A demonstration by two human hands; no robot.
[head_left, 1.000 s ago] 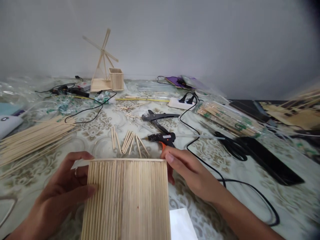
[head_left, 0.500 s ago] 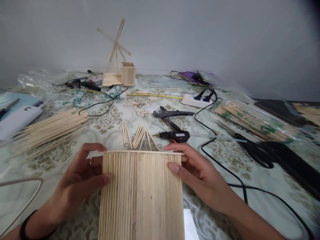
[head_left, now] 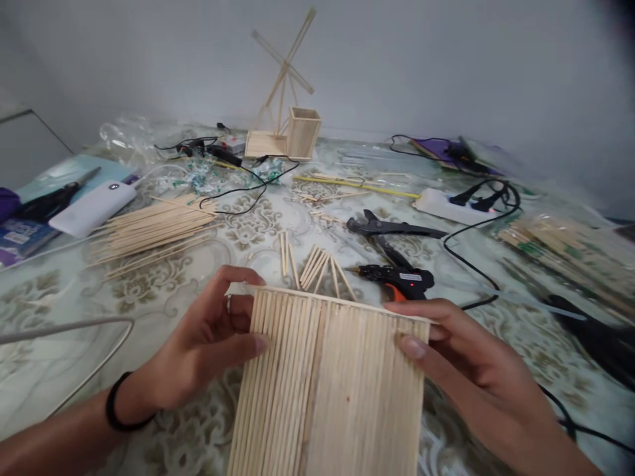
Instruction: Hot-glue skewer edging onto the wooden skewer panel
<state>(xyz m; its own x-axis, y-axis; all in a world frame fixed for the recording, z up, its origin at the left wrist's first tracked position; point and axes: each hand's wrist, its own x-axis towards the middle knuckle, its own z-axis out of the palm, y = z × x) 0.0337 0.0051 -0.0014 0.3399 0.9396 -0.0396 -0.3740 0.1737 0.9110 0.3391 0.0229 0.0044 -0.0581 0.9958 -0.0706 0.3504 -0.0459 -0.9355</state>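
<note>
A panel of wooden sticks (head_left: 342, 383) laid side by side fills the lower middle of the head view, its lower end cut off by the frame. Along its top edge runs a thin crosswise stick (head_left: 342, 303). My left hand (head_left: 213, 344) grips the panel's upper left corner, thumb on the front and fingers at the edge and behind. At the upper right corner my right hand (head_left: 466, 357) holds it the same way, index finger along the crosswise stick. Just beyond the panel lie several short cut sticks (head_left: 315, 266) and a black glue gun (head_left: 397, 277) with an orange trigger.
Dark cutting pliers (head_left: 391, 230) lie behind the glue gun. A stick windmill model (head_left: 303, 135) stands at the back. Long sticks (head_left: 153, 231) and a white power bank (head_left: 93, 208) are on the left. A power strip (head_left: 456, 206), cables and bagged sticks (head_left: 570, 244) occupy the right.
The view has swung left, so everything appears further right. The panel now looks slightly tilted, its right corner lower. Both hands keep their hold on it.
</note>
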